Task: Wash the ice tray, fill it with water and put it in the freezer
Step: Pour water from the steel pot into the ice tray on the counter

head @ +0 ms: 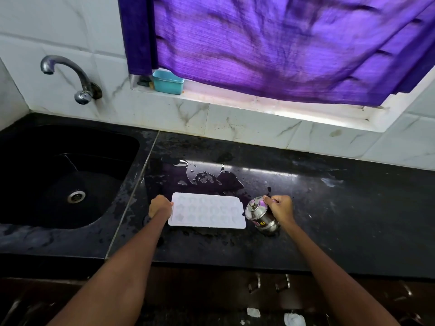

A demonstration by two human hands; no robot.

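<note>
**Op A:** I have the ice tray (207,213) lying flat on the black counter (329,208), just right of the sink (58,175) and in front of a puddle (207,176). My left hand (160,206) is pinched on the tray's left short edge to steady it. My right hand (280,208) is wrapped around a small steel pot (260,214), which is tipped toward the tray's right end with its lip touching or just beside the rim.

**Op B:** So you're filling. Any water in the moulds?

**Op A:** I can't tell — the tray is white and washed out from this head view, and I see no stream. My read is that the pour is at or near its start.

**Op B:** What worries you?

**Op A:** Three things. The pot's mouth is wide and the cells are small, so tipping too fast would flood over the rim and add to that puddle. The counter is wet, so the tray could skid if my left hand lets go or pushes sideways. And the tray looks thin and flexible — lifted by one end when full, it would likely sag and spill on the way to the freezer, which isn't in view.

**Op B:** Then pour slowly and lift it with both hands.
</note>
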